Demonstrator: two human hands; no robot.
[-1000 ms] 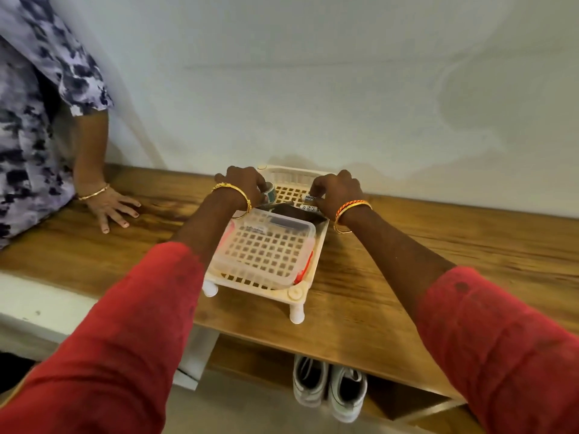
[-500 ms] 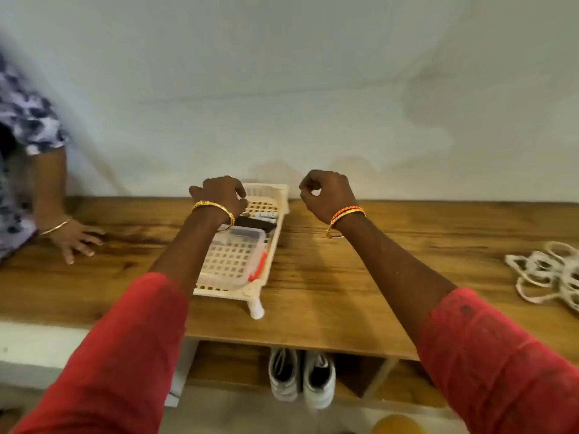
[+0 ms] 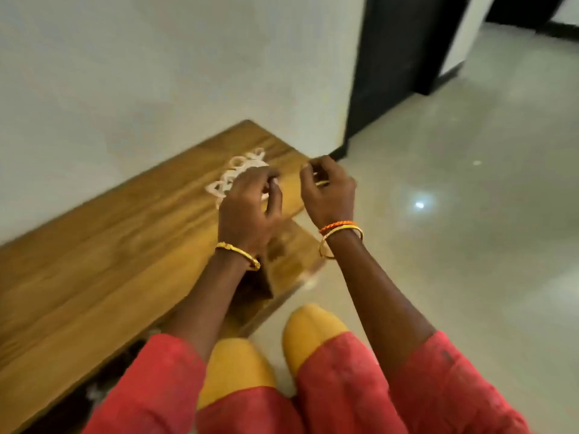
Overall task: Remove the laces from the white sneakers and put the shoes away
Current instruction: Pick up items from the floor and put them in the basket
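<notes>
The laces [image 3: 238,175] lie bunched at the worktop's [image 3: 109,245] far right end. The left hand [image 3: 247,208] hovers over them, fingers loosely curled; the right hand [image 3: 329,192], beside it, curls emptily.

the view has swung right along the bench [image 3: 103,245] to its far end. both hands [image 3: 247,211] have left the cream basket, now out of view with the other person and the sneakers, and hang with fingers curled over the white laces [image 3: 233,178], the right one [image 3: 327,191] just beside them past the edge.
</notes>
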